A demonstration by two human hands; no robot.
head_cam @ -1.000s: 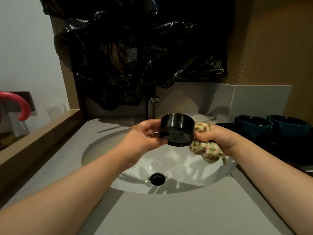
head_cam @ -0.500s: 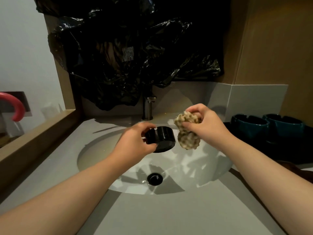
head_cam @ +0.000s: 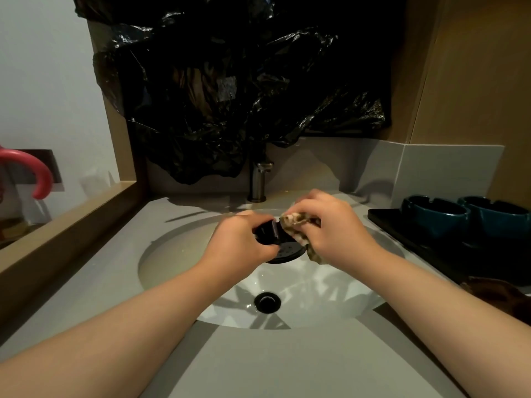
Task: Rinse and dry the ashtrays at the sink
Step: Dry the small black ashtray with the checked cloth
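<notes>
- Pink curved handle (head_cam: pixel 43 179) at 9 o'clock of the view, well apart from the work.
- Left hand (head_cam: pixel 238 245) just left of centre, over the sink basin (head_cam: pixel 178 254); its fingers are curled round the black ashtray (head_cam: pixel 283 249) and grip its side.
- The black ashtray is held in the air at 12 o'clock from the drain (head_cam: pixel 267 302), its dotted face tilted toward the camera; the faucet (head_cam: pixel 260 179) stands behind it at 12 o'clock; no running water shows.
- Patterned cloth (head_cam: pixel 296 222) at the ashtray's 2 o'clock, now touching it; half a second ago it was lifted apart from the ashtray, so the two have come back together.
- Right hand (head_cam: pixel 336 231) has its fingers bunched round the cloth and presses it against the ashtray's upper edge.
- This looks like another wiping pass; rinsing of this piece seems done and drying is under way.
- Two teal ashtrays (head_cam: pixel 434 216) sit on a dark tray (head_cam: pixel 385 222) at 3 o'clock; whether they are dried I cannot tell.
</notes>
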